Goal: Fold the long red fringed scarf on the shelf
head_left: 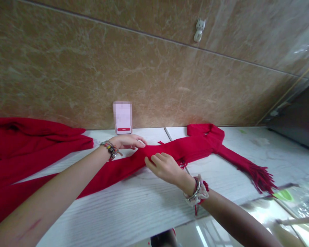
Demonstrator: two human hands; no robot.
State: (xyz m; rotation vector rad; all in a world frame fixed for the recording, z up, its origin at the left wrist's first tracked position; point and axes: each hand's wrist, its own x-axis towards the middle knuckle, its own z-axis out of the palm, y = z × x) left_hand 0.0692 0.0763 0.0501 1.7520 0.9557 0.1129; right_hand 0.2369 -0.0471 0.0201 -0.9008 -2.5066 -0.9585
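A long red scarf [187, 149] lies across the white wood-grain surface, with one loop folded over and a fringed end at the right. My left hand [128, 140] rests at the scarf's far edge, fingers stretched out and fingertips touching the cloth; its thumb is mostly hidden. Opposite, my right hand [164, 167] has its fingers curled at the near edge, closed on the cloth. Between the two hands the scarf is narrow, and it runs on leftward beneath my left forearm.
More red cloth [36, 144] is heaped at the left. A phone [123, 118] leans upright against the brown marbled wall [154, 79], which bears a small white cat-shaped hook [199, 30]. A light green object [283, 195] shows beyond the surface's right front edge.
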